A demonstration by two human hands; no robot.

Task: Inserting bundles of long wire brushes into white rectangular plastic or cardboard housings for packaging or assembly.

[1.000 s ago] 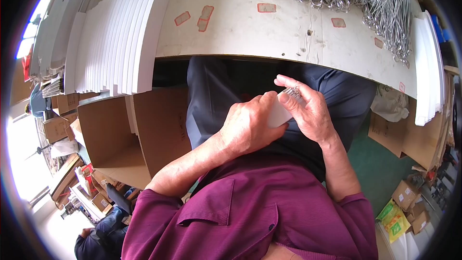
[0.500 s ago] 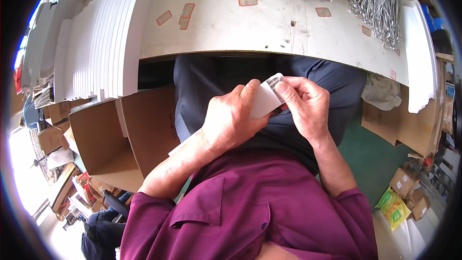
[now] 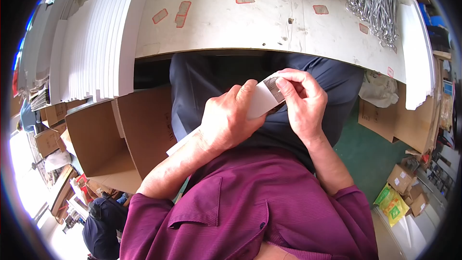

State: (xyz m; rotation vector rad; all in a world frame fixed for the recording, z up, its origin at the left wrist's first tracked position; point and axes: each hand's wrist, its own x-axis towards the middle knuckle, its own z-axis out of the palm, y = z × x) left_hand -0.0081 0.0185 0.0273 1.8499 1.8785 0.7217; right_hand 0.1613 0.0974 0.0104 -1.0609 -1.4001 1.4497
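Note:
A long, narrow white box (image 3: 261,102) lies slantwise over my lap, its near end passing under my left forearm. My left hand (image 3: 227,118) is closed round the box, thumb and fingers on its sides. At the far end sits a grey, dark-lined patch (image 3: 273,89); I cannot tell whether it is a printed picture or metal showing through an opening. My right hand (image 3: 309,106) is closed on that end, with the thumb pressed on the patch and the fingers curled behind the edge. The fingertips underneath are hidden.
A worktable (image 3: 207,29) spans the far side. Thin metal skewers with ring ends (image 3: 370,9) are heaped at its far right. White flat boxes stand in a row (image 3: 96,43) on the left and another stack (image 3: 417,53) on the right. An open cardboard carton (image 3: 101,139) stands at left.
The right thumb has shifted slightly on the box's far end, and more of the grey patch shows. The left hand keeps its hold. The whole view has moved slightly.

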